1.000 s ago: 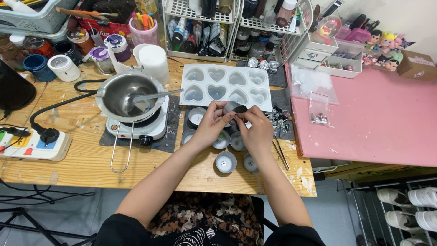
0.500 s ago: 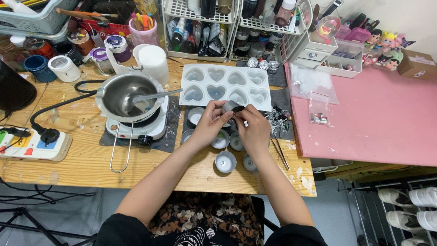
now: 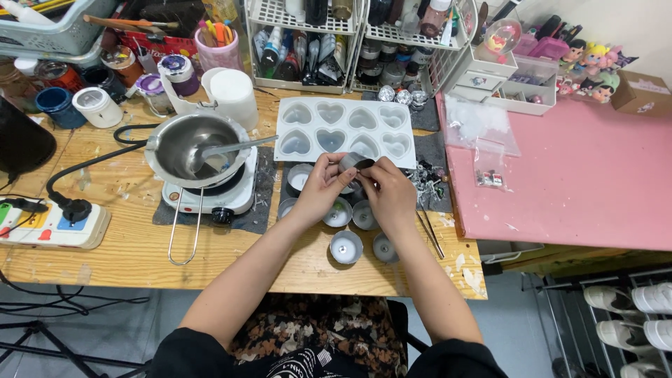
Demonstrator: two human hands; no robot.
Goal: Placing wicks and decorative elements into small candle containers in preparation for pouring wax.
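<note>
- Nearest the person, two small round metal tins [image 3: 346, 246] sit by the front edge of the wooden counter [image 3: 126, 245], one with a wick dot at its centre, the other [image 3: 385, 247] just beside it.
- A step further in, more tins [image 3: 337, 212] cluster directly below the hands, some partly hidden by them.
- Now the hands: both are up off the counter, and the left hand [image 3: 320, 187] and right hand [image 3: 387, 192] meet on one small tin [image 3: 355, 163], tilted on its side.
- Grip check: both hands are closed narrowly on that tin, fingertips pinching its rim and wall from either side.
- By my reading, the step in hand is preparing this single tin, perhaps seating something inside; what exactly is too small to tell.
- The next move looks to call for steady fingertips and a level set-down among the other tins without knocking them.
- Just right of the hands, tweezers [image 3: 428, 231] lie on the counter.
- Left, a metal melting pot [image 3: 183, 143] with a spoon [image 3: 234, 147] rests on a white hotplate [image 3: 238, 196].
- Just beyond the hands, a white heart-shaped mould tray [image 3: 344, 145], cavities empty.
- Farthest back, wire racks of bottles [image 3: 308, 49]; a pink mat [image 3: 581, 182] to the right.
</note>
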